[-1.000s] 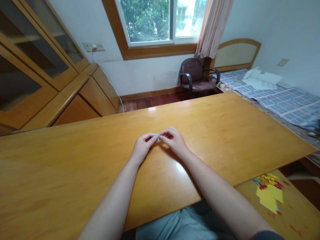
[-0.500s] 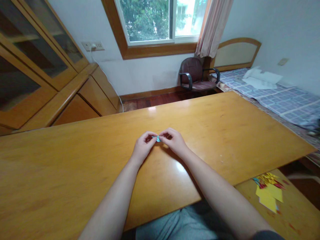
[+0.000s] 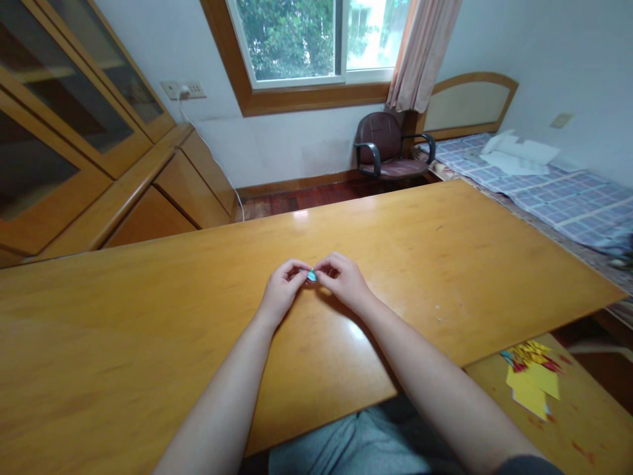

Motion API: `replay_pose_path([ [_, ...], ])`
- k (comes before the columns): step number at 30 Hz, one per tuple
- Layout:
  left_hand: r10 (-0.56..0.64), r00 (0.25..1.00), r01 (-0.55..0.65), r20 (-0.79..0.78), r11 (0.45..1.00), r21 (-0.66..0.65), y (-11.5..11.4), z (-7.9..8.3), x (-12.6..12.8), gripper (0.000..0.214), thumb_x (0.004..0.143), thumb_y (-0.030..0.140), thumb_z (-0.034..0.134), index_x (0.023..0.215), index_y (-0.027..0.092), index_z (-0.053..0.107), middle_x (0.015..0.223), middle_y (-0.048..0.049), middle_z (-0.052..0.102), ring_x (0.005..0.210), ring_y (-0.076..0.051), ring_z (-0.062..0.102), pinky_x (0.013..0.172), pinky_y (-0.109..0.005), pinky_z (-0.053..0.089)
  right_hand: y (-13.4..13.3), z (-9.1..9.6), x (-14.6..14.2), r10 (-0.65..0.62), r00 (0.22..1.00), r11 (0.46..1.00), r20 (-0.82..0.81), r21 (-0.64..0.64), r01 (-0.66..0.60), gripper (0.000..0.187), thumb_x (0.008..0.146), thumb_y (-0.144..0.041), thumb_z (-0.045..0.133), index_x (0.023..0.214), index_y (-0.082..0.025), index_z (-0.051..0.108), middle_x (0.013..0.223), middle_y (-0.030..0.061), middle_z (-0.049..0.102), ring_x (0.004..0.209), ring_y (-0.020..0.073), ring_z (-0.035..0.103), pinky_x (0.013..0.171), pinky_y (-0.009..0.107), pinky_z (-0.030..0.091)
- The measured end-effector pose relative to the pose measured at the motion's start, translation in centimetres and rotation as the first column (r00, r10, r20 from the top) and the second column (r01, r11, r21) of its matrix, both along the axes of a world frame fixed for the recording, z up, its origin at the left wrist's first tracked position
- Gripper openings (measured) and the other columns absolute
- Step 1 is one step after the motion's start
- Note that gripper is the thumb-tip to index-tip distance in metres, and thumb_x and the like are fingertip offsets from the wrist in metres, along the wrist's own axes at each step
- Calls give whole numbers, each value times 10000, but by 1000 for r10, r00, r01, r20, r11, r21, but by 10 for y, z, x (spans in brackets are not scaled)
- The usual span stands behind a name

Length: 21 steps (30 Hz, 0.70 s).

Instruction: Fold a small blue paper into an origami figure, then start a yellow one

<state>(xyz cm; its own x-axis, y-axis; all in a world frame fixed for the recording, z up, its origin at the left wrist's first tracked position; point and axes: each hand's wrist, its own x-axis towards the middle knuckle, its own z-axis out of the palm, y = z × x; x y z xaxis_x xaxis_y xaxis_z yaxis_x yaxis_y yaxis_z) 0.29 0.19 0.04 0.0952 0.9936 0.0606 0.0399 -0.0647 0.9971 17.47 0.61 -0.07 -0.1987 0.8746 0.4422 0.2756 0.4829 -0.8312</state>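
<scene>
Small blue piece (image 3: 311, 276) pinched in the fingertips of your left hand (image 3: 283, 285) and right hand (image 3: 345, 277), over mid-table (image 3: 148, 323). Looks creased; finished or not, can't tell. Near right, lower surface (image 3: 593, 412): heaped coloured pieces (image 3: 533, 353), seemingly shaped already; yellow sheets (image 3: 531, 386) flat, apparently unworked.

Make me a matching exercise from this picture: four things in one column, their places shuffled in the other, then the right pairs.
Things
1. Light-blue piece
2. Yellow sheets
3. Chair
4. White material

Places
A. On the plaid-covered bed
B. At the fingertips of the left hand and right hand
C. On the lower surface at the picture's right
D. Beyond the table's far edge, near the curtain

Pairs: 1-B, 2-C, 3-D, 4-A
</scene>
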Motion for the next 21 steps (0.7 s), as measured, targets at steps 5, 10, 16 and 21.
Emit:
replay_pose_path([
  [5, -9, 998, 10, 61, 1000, -28, 0, -1, -1, 172, 738, 309, 699, 825, 169, 654, 764, 2, 667, 717, -151, 616, 692, -249, 491, 0, 0, 0, -7, 1000, 1000, -20, 10, 8, 69, 813, -137, 650, 796, -188, 693, 807, 19, 619, 786, 149, 596, 668, 250, 472],
  [10, -27, 994, 33, 105, 998, -57, 0, -1, -2, 163, 745, 296, 696, 830, 165, 652, 750, 1, 678, 687, -137, 623, 680, -236, 497, -1, 1, 2, 34, 999, 999, -40, 10, -34, 78, 830, -140, 636, 812, -189, 694, 823, 19, 613, 790, 141, 602, 652, 235, 475],
  [16, -34, 987, 55, 159, 991, -126, 0, -1, -3, 221, 748, 339, 704, 850, 164, 615, 733, -4, 696, 632, -146, 651, 652, -260, 534, -1, 2, 4, 55, 998, 998, -2, 28, -55, 99, 833, -118, 622, 807, -188, 687, 819, 16, 619, 772, 136, 595, 661, 239, 467],
  [21, -45, 989, 64, 141, 989, -132, 1, -1, -3, 280, 748, 391, 736, 839, 161, 604, 728, -7, 699, 627, -141, 654, 658, -255, 541, -1, 2, 4, 65, 998, 997, -3, 34, -65, 101, 828, -111, 623, 810, -188, 685, 820, 16, 620, 765, 137, 589, 677, 249, 469],
])
